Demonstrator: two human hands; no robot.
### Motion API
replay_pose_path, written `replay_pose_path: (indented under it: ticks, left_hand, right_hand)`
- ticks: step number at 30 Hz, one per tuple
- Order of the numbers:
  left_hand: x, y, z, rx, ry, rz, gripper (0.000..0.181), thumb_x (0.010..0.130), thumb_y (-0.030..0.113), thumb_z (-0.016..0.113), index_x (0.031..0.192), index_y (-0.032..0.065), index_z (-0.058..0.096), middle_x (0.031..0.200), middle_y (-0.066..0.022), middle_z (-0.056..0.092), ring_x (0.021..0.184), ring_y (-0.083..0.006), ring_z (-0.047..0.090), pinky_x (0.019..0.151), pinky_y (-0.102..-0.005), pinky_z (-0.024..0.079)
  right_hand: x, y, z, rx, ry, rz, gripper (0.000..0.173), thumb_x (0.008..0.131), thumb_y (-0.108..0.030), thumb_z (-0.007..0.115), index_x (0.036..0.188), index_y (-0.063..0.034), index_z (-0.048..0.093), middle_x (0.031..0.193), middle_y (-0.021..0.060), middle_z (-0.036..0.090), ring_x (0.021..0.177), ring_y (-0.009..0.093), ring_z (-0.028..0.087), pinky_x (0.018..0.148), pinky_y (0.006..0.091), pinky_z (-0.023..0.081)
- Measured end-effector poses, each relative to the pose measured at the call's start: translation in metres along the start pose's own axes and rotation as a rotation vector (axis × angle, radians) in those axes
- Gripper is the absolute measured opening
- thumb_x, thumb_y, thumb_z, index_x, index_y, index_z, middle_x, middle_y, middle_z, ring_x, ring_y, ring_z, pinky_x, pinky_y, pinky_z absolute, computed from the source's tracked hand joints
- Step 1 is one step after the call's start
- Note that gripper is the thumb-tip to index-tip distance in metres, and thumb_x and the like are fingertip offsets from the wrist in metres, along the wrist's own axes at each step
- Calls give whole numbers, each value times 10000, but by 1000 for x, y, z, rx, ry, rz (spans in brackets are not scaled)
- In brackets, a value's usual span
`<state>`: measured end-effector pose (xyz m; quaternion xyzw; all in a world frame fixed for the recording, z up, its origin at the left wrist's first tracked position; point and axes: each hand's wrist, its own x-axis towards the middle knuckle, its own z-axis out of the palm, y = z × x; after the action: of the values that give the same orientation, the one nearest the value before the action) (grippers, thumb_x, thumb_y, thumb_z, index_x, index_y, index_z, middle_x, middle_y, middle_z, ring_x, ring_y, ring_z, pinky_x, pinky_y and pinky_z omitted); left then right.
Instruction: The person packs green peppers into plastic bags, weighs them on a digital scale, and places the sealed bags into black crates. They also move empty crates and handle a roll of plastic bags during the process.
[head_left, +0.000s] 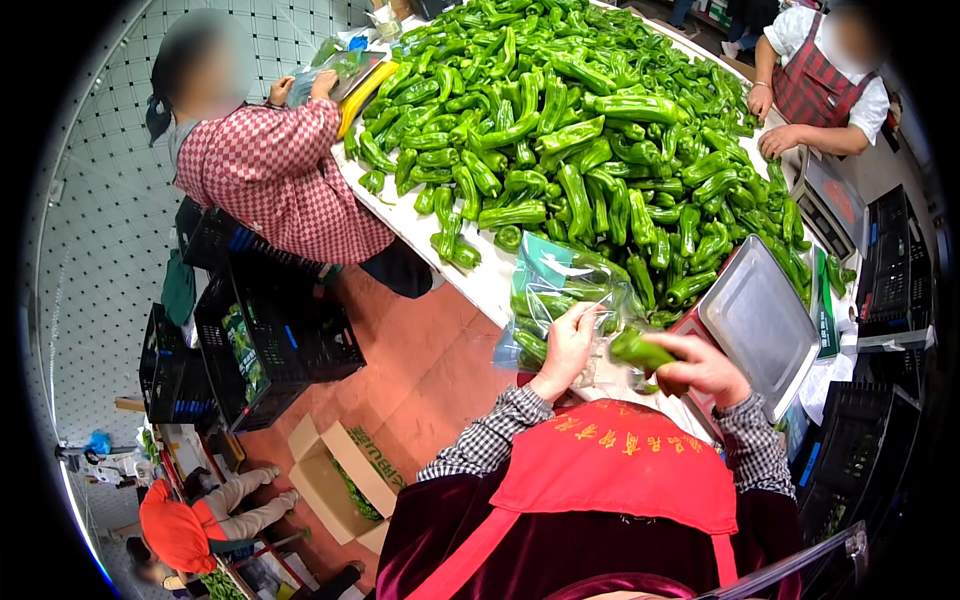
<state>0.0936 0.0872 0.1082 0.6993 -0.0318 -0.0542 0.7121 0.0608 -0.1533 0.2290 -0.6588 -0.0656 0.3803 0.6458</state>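
My left hand (568, 346) pinches the edge of a clear plastic bag (551, 281) at the near edge of the table. Several green peppers lie inside the bag, and a teal panel shows on its film. In my right hand (705, 364) is one green pepper (637, 349), held just right of the bag. Beyond both hands a large heap of green peppers (570, 142) covers most of the white table (480, 294). Right of my right hand stands a weighing scale (761, 322) with a bare metal pan, tilted in this view.
Across to the left, a person (277, 165) handles a bag over another scale (358, 75). A second person (821, 82) touches the heap at far right, near a third scale (829, 195). Black crates (262, 337) and an open cardboard box (341, 480) stand on the left floor; more crates (855, 450) flank the right.
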Motion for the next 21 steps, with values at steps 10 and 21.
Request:
replay_pose_path:
  ticks: [10, 21]
  left_hand:
    - [-6, 47, -23, 368, 201, 245, 150, 1022, 89, 634, 1074, -30, 710, 862, -190, 729, 726, -211, 732, 635, -329, 529]
    - [-32, 50, 12, 224, 50, 267, 202, 1008, 68, 628, 1155, -37, 719, 956, -240, 741, 822, -230, 762, 704, -330, 563]
  right_hand:
    - [58, 67, 19, 57, 156, 7, 608, 942, -67, 626, 1536, -128, 513, 888, -16, 635, 677, 57, 526, 597, 236, 446]
    - [123, 65, 64, -469, 394, -125, 579, 961, -114, 647, 1510, -39, 483, 1223, 219, 659, 1096, 303, 657, 960, 395, 523]
